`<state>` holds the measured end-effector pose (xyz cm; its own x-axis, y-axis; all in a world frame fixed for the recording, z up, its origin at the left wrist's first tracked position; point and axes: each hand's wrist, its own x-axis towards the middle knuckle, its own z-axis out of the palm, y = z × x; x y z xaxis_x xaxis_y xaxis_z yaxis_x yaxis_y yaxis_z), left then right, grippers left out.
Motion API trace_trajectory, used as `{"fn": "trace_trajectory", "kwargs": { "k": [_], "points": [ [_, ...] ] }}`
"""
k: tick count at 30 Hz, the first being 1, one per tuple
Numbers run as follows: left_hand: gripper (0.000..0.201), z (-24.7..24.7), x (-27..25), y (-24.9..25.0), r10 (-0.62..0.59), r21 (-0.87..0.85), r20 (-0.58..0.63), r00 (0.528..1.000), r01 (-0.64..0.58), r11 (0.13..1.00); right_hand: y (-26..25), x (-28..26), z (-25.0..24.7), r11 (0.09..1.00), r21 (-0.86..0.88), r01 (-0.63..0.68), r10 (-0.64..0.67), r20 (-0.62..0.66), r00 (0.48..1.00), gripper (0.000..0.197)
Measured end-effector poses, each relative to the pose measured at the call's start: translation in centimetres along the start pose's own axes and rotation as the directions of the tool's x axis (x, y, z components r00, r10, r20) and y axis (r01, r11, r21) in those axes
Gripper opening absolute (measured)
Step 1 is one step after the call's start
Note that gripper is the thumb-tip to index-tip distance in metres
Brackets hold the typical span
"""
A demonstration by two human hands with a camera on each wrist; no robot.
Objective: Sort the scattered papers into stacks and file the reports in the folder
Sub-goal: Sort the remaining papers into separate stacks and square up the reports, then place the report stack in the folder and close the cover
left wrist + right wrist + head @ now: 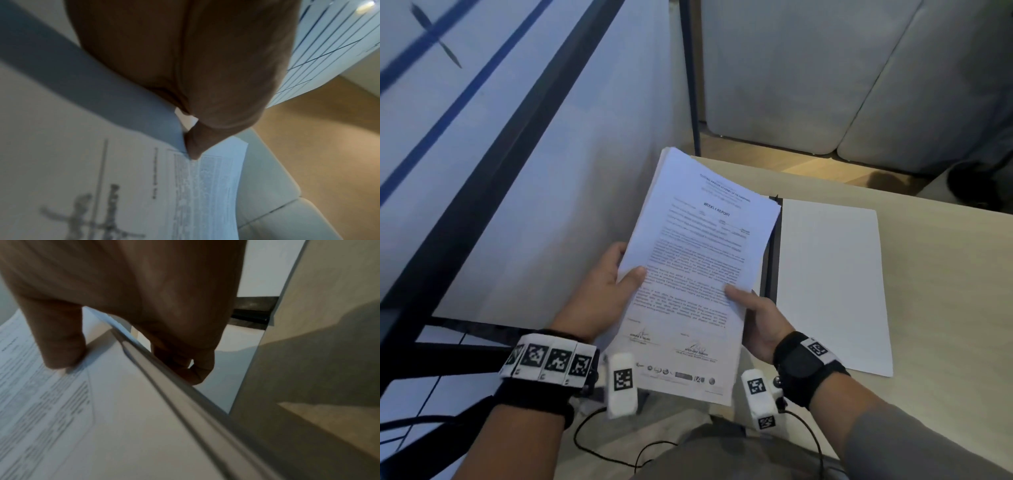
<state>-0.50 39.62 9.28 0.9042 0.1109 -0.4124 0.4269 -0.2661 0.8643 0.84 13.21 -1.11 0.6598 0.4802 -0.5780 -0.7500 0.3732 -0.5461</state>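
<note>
Stack of reports [698, 260]: held up above the near left corner of the worktop [935, 291], top sheet headed "WEEKLY REPORT", lower edge toward the person.

Left hand [599, 291]: grip closed on the left edge of the stack, thumb [633, 275] lying on the printed face, fingers behind the sheets. The left wrist view confirms the thumb [193, 149] pressed on the top sheet [205, 186].

Right hand [760, 322]: grip closed on the right edge of the stack, thumb [736, 293] on top of the text. In the right wrist view the thumb [59, 352] presses the top sheet [61, 402] and the curled fingers [197, 371] sit beneath the stack edge.

Folder [828, 284]: flat on the worktop, just right of the stack, showing a white face; a dark spine [772, 253] runs along its left side, partly covered by the stack.

Pale sofa cushions [825, 68]: beyond the far edge of the worktop. Both wrists carry black bands with coded markers.
</note>
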Motion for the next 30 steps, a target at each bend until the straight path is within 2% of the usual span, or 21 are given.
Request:
{"fn": "trace_trajectory", "kwargs": {
  "k": [5, 9, 12, 15, 17, 20, 24, 26, 27, 28, 30],
  "points": [
    [0.018, 0.2, 0.9, 1.4, 0.041, 0.152, -0.057, 0.998, -0.032, 0.988, -2.2, -0.1, 1.3, 0.994, -0.055, 0.098, -0.097, 0.012, 0.995, 0.043],
    [0.027, 2.1, 1.9, -0.3, -0.041, 0.178, -0.088, 0.995, 0.056, 0.982, -3.1, 0.5, -0.5, 0.970, -0.201, 0.139, -0.150, -0.042, 0.988, 0.047],
    [0.041, 4.7, 2.4, -2.3, -0.151, 0.194, -0.023, 0.988, 0.152, 0.969, -3.5, 0.1, -2.4, 0.930, -0.349, 0.116, -0.166, -0.116, 0.979, 0.042],
    [0.039, 8.0, 2.2, -4.1, -0.253, 0.124, 0.068, 0.965, 0.243, 0.962, -3.7, -1.5, -4.7, 0.904, -0.424, 0.051, -0.157, -0.220, 0.963, 0.036],
    [0.048, 10.5, 2.3, -5.2, -0.290, 0.076, 0.138, 0.947, 0.282, 0.956, -3.7, -2.9, -6.7, 0.891, -0.454, 0.001, -0.144, -0.281, 0.949, 0.035],
    [0.049, 14.1, 3.2, -5.2, -0.256, 0.066, 0.194, 0.947, 0.248, 0.967, -5.6, -5.8, -8.9, 0.892, -0.452, -0.005, -0.156, -0.317, 0.935, 0.034],
    [0.037, 17.7, 5.0, -0.6, -0.138, -0.013, 0.212, 0.968, 0.144, 0.989, -10.4, -8.9, -11.3, 0.931, -0.329, 0.160, -0.242, -0.228, 0.943, 0.038],
    [0.034, 18.3, 7.0, 0.1, -0.126, -0.009, 0.138, 0.982, 0.128, 0.992, -12.3, -8.2, -14.2, 0.935, -0.306, 0.177, -0.252, -0.228, 0.941, 0.044],
    [0.032, 18.4, 8.2, -0.2, -0.142, 0.034, 0.063, 0.988, 0.140, 0.990, -12.9, -7.2, -16.0, 0.927, -0.343, 0.152, -0.250, -0.264, 0.931, 0.047],
    [0.032, 18.4, 9.3, -0.9, -0.162, 0.143, -0.040, 0.986, 0.166, 0.976, -13.1, -6.0, -18.2, 0.916, -0.386, 0.114, -0.245, -0.310, 0.919, 0.049],
    [0.056, 17.6, 10.7, -2.9, -0.206, 0.415, -0.266, 0.942, 0.305, 0.857, -12.6, -3.5, -22.8, 0.893, -0.448, 0.029, -0.233, -0.408, 0.883, 0.052]
  ]
}}
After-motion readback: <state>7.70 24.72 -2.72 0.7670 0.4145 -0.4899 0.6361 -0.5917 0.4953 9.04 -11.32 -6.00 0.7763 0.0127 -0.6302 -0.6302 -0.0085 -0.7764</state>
